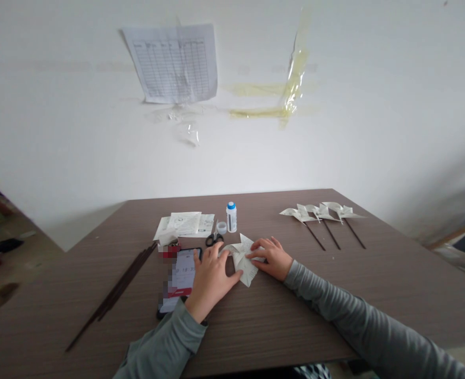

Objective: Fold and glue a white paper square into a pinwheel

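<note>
"Where is your paper?"

"My folded white paper (244, 264) lies on the brown bench (287, 337), right between my two hands."

"What is your left hand doing?"

"My left hand (213, 273) is open, with the fingers spread wide. My thumb tip is at the edge of the paper, and my fingers reach over by its curly top corner."

"And the right one?"

"My right hand (274, 258) has bent fingers, and their tips are on the paper. I can't tell if they pinch it or just press it."

"What's near you?"

"The scissors (215, 238) are just past my left fingers. A white bottle (231, 220) with a blue cap stands behind the paper. My phone (184, 276) is beside my left hand, and brown sticks (125, 282) lie farther left."

"Anything on the right?"

"Three paper pinwheels (322, 212) on sticks, lying in a row."
</note>
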Demonstrator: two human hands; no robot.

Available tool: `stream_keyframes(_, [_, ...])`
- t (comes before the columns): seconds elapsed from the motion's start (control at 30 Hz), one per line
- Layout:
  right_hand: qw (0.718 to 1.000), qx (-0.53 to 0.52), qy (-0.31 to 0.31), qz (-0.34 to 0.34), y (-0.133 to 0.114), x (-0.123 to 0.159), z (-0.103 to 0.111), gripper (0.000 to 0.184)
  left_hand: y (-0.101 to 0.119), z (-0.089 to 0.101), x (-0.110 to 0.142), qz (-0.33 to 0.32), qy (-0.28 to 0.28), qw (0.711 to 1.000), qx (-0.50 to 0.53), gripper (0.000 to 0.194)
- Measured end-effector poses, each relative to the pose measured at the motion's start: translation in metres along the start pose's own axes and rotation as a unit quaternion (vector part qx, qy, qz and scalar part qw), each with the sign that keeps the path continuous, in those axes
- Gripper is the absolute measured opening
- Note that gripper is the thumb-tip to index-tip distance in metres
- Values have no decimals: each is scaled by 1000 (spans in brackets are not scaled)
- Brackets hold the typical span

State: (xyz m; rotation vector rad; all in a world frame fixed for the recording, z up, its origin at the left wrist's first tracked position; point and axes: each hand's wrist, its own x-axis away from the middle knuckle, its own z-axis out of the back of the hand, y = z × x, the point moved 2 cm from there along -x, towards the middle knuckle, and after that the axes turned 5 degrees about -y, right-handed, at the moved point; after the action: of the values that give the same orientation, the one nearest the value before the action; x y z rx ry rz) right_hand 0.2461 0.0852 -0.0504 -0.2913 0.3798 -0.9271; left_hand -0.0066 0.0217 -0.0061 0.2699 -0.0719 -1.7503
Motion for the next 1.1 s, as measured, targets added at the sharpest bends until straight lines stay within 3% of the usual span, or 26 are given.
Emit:
stream_keyframes(0.33, [998,-47,37,22,12,-5,-3,30,0,5,0,9,-25,1000,4,38])
stream_keyframes(0.5, [989,-118,64,63,26,-24,12,27,0,8,1,16,-37,999,-1,41])
stream_keyframes(0.63, [985,-124,83,88,36,-51,32,37,1,13,2,19,-65,998,-7,46])
stream_keyframes(0.83, [988,2,97,118,36,-93,47,71,1,16,1,30,-83,996,-7,46])
stream_keyframes(1.1, [992,52,49,102,20,-122,40,84,-5,1,2,1,1,1000,6,36])
